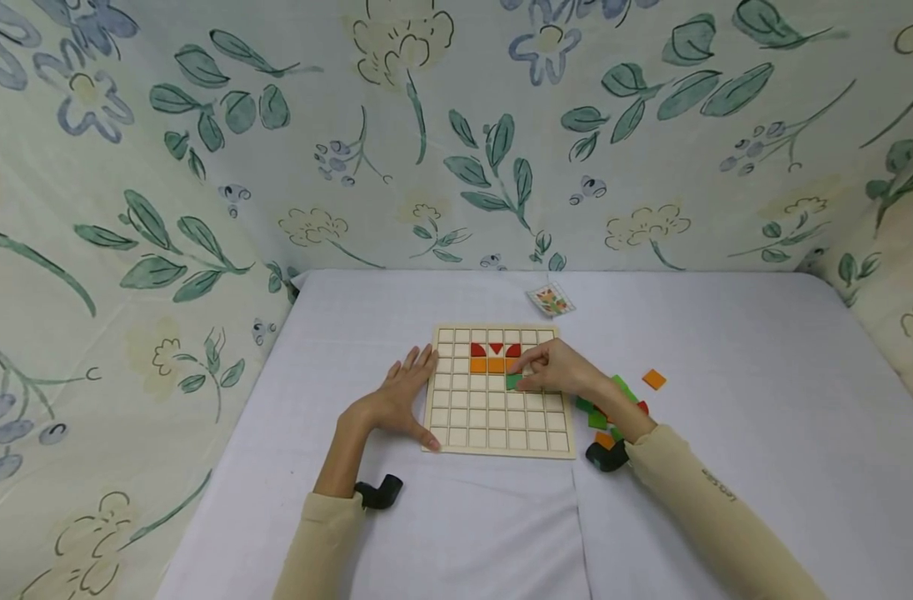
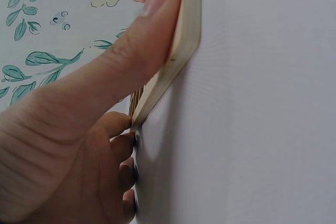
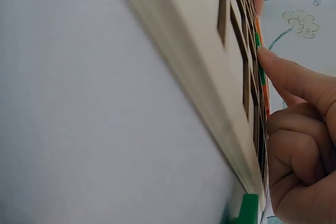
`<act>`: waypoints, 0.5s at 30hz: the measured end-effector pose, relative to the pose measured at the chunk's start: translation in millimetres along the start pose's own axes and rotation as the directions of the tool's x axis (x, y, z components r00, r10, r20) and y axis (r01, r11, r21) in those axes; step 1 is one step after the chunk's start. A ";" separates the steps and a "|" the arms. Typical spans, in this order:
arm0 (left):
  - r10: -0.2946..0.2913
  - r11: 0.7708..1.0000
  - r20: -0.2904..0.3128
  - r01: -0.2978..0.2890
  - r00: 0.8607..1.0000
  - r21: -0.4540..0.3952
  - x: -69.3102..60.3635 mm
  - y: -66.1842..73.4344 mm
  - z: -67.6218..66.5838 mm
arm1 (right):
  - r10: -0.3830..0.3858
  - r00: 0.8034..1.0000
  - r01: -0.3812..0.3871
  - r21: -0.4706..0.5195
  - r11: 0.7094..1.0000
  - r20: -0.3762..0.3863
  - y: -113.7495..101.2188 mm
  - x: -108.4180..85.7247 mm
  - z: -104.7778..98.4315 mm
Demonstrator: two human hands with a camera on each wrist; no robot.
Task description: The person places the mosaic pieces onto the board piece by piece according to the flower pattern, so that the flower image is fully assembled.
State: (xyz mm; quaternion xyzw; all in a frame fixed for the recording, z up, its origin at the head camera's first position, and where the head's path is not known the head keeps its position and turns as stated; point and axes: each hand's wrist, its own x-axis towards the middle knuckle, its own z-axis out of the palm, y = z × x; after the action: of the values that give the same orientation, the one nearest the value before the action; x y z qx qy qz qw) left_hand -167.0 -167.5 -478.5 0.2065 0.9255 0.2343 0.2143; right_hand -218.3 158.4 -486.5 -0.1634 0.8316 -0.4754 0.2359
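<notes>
A wooden grid board (image 1: 499,446) lies flat on the table. Red pieces (image 1: 496,348) stand in one of its rows, with orange square tiles (image 1: 478,365) in the row just below. My right hand (image 1: 556,368) pinches a green square tile (image 1: 513,382) between thumb and index finger, at a cell below the right orange tile. In the right wrist view, the thumb (image 3: 286,72) touches the green tile and the other fingers are curled. My left hand (image 1: 394,400) rests along the board's left side, fingers spread and thumb at the near corner. The thumb (image 2: 152,24) lies against the wooden edge.
Loose green, orange and red pieces (image 1: 597,419) lie right of the board, partly under my right forearm. A single orange tile (image 1: 654,379) sits farther right. Behind the board is a small pattern card (image 1: 551,300). A floral cloth (image 1: 501,242) hangs beyond the white table.
</notes>
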 end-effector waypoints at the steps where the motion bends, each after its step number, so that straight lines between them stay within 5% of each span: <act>1: 0.001 1.000 -0.001 -0.001 1.000 0.000 -0.1 0.0 -0.1 | -0.002 1.000 0.002 0.002 1.000 -0.001 -0.3 0.1 0.4; 15: 0.005 1.000 0.006 -0.005 1.000 -0.003 0.2 1.3 -0.2 | 0.107 0.988 -0.112 -0.037 0.993 -0.114 -8.8 -29.2 -21.8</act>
State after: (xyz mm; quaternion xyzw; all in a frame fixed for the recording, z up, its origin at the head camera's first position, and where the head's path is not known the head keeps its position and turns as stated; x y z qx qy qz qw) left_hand -166.8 -166.4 -477.7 0.2093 0.9240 0.2355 0.2166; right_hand -205.4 184.1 -462.5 -0.0956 0.8614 -0.4519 0.2112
